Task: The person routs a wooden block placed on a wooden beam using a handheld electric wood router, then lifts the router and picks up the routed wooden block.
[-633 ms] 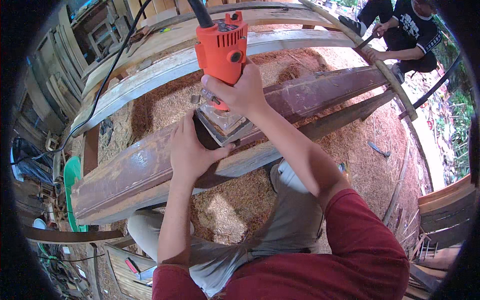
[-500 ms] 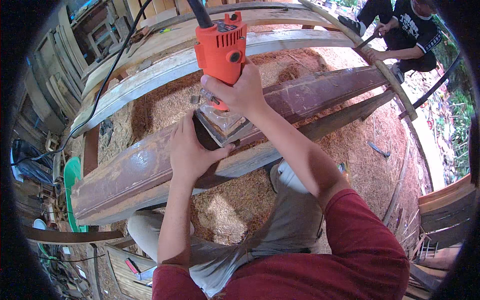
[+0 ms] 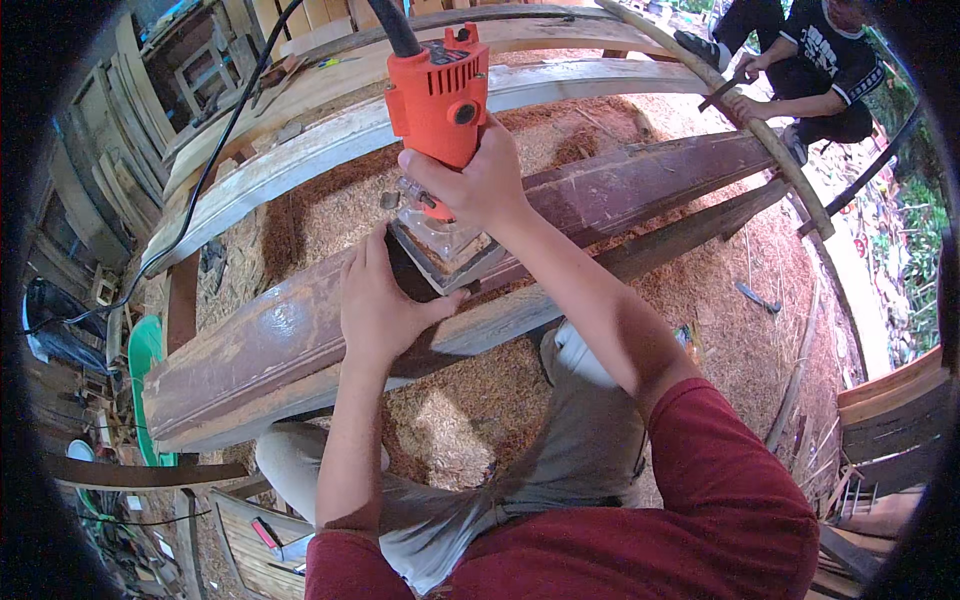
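Observation:
My right hand [image 3: 485,185] is wrapped round the lower body of an orange trim router [image 3: 432,110], which stands upright with its clear square base [image 3: 445,245] on a brown-painted wooden beam [image 3: 265,330]. Its bit is hidden. Beside the base, my left hand [image 3: 380,310] rests on the beam with fingers and thumb spread apart. The fingertips reach the base's left corner, while the thumb lies along the near edge. The beam's brown coating is scuffed, with bare wood showing in places.
A black cord [image 3: 215,165] runs across the left. Behind the beam lies a long pale board [image 3: 330,155]. At the far right, a crouching person [image 3: 820,75] holds a tool against a wooden pole [image 3: 780,165]. Sawdust covers the ground; a green plastic item [image 3: 147,345] sits left.
The router and my right hand have shifted very slightly left. My left hand stays in place. The other person's hand and tool have moved left along the pole.

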A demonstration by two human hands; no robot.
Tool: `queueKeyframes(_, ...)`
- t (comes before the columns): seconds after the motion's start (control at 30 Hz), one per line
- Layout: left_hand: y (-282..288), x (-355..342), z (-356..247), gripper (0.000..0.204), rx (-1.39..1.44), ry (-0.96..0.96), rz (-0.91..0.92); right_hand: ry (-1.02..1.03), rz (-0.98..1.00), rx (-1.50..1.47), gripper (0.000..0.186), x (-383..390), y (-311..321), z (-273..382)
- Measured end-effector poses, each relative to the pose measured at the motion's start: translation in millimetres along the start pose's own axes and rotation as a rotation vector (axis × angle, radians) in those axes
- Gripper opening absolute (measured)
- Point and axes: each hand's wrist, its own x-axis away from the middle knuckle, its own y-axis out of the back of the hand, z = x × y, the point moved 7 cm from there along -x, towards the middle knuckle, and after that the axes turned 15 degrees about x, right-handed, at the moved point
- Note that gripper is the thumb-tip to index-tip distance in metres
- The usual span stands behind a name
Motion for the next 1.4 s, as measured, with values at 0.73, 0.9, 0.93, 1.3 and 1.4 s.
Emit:
queueKeyframes(0.73,0,0,-2,0.117,-0.013,0.015,0.008,0.033,-0.016,0.053,0.051,-4,-2,-3)
queueKeyframes(0.9,-1,0,-2,0.118,-0.004,0.004,0.000,0.005,-0.010,0.011,0.052,-3,-3,-5)
queueKeyframes(0.93,0,0,-2,0.118,-0.005,0.005,-0.001,0.005,-0.010,0.010,0.052,-3,-3,-4)
queueKeyframes(1.3,-1,1,1,0.118,-0.001,-0.007,-0.012,0.000,-0.003,0.020,0.049,-5,-6,-7)
queueKeyframes(1.4,-2,-1,-1,0.118,0.047,0.061,0.028,-0.019,-0.013,-0.010,0.049,-5,-4,-4)
